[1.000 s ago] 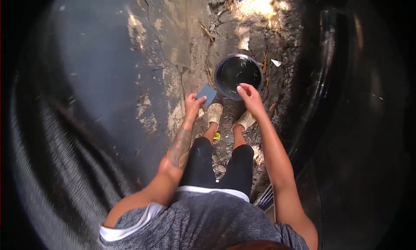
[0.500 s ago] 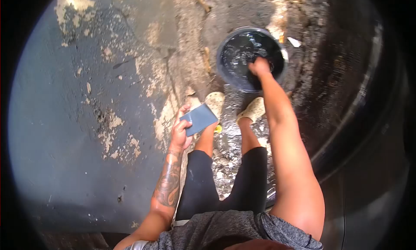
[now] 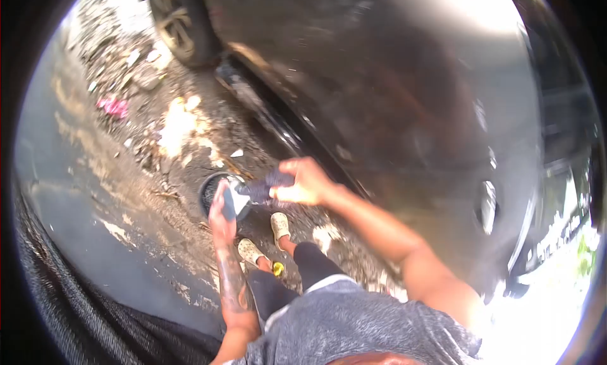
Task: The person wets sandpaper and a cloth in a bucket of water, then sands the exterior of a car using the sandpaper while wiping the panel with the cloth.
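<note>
My left hand (image 3: 222, 214) grips a flat blue-grey rectangular piece (image 3: 236, 202), seen at a steep angle with light glaring off it. Closed round a dark, wet-looking cloth (image 3: 264, 188) is my right hand (image 3: 305, 183), and the cloth hangs toward the flat piece. Whether the two touch I cannot tell. Below both hands stands a round dark bucket (image 3: 205, 197) on the ground, partly hidden by my left hand and the piece.
A dark car body (image 3: 392, 112) with a door handle (image 3: 489, 207) fills the right side, its wheel (image 3: 174, 24) at the top. Rubble and a pink scrap (image 3: 114, 106) lie on the ground. At left runs a worn grey wall (image 3: 88, 238). My clogs (image 3: 280, 230) stand near the bucket.
My right hand has come up out of the bucket, now with the dark cloth in it beside my left hand. My view has swung right toward the car. The left hand still holds the flat piece.
</note>
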